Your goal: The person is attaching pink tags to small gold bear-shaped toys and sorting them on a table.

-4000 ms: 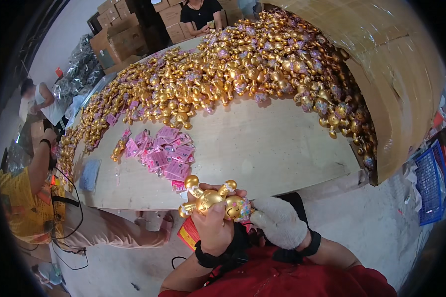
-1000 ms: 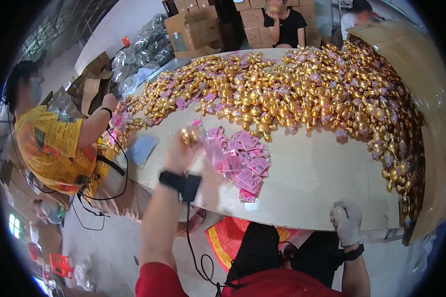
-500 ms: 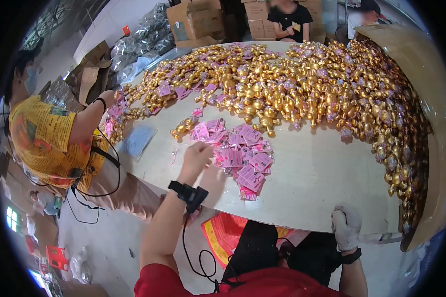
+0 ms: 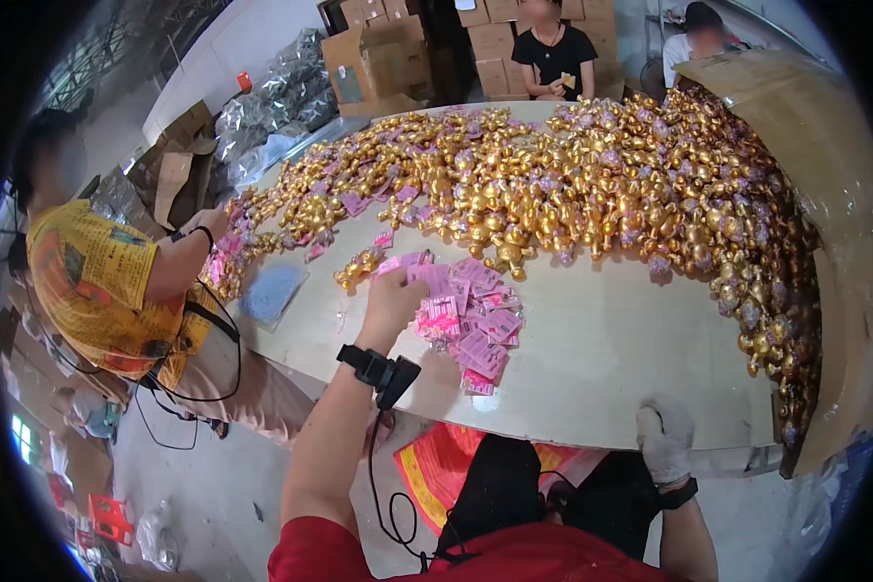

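My bare left hand [image 4: 392, 303] is at the left side of a heap of pink printed cards in small clear bags [image 4: 480, 330]. Its fingers are bent and closed on a pink card [image 4: 435, 279] at the heap's upper left. My right hand [image 4: 665, 438], in a white glove, rests at the near edge of the table [image 4: 592, 359] with its fingers curled in. Whatever lies inside that curl, if anything, is hidden. Just beyond my left hand lies a small group of shiny gold figures [image 4: 359, 268].
A broad bank of gold figures [image 4: 572, 184] curves along the far and right sides, against a cardboard wall [image 4: 795, 116]. A clear bag with bluish contents [image 4: 273, 291] lies at left. A person in yellow [image 4: 107, 281] works there; two others sit beyond the table.
My left hand has moved slightly up and right onto the pink cards. The view has shifted a little. My gloved right hand stays at the table edge.
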Demonstrator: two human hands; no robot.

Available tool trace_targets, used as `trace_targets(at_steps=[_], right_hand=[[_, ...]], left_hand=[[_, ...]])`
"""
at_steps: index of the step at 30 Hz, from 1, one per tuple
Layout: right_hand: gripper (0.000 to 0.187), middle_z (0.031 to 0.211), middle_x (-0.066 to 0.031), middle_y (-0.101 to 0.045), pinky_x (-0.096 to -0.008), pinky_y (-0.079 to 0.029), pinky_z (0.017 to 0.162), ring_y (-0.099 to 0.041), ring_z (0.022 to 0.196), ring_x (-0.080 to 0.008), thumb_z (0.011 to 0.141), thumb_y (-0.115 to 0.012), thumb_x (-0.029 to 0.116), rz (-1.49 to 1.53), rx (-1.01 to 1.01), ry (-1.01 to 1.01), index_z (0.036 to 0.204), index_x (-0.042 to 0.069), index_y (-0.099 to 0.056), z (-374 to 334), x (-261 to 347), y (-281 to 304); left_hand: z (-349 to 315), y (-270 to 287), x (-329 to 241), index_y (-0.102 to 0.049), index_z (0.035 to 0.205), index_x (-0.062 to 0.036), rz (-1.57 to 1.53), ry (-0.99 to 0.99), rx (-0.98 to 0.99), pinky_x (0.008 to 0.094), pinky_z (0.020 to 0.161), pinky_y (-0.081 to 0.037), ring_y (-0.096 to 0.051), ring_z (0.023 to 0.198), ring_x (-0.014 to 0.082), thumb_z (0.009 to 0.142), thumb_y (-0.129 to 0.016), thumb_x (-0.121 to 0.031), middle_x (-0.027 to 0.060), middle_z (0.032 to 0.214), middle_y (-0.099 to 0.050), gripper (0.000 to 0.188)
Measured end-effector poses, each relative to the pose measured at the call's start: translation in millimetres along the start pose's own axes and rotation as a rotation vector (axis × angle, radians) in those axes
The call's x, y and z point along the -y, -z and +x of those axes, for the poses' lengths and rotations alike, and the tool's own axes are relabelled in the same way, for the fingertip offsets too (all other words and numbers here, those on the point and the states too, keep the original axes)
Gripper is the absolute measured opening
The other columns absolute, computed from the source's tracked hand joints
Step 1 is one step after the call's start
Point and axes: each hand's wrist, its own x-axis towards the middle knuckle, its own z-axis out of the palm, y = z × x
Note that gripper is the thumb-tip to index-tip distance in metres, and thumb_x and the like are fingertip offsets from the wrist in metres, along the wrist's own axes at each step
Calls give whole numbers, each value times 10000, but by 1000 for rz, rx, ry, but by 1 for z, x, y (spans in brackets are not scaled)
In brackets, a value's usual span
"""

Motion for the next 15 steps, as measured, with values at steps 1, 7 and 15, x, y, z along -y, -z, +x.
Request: trace_targets(at_steps=[1,7,15], right_hand=[[82,682,-55,-578,-279,-430,467,-527,491,-125,814,-586,12,-2,0,3,878,20,-637,-1,1,1],[100,718,-60,-599,-302,-458,538,-563,575,-149,817,-599,57,9,26,-26,897,31,-653,-5,-1,4],[201,798,-54,-646,-297,-509,607,-618,682,-154,909,-551,167,892,231,-889,1010,20,-645,29,61,23]], left_hand=[[-2,0,-4,-617,801,10,-69,14,-13,267,422,-410,-520,485,111,793,-622,-163,49,607,-577,173],[-41,-23,-16,-537,1072,-30,-400,-15,66,237,421,-421,-537,491,107,857,-588,-100,43,675,-587,231],[-123,-92,-37,-521,1061,-49,-795,181,332,245,524,-492,-634,637,151,962,-496,-156,95,831,-655,147]])
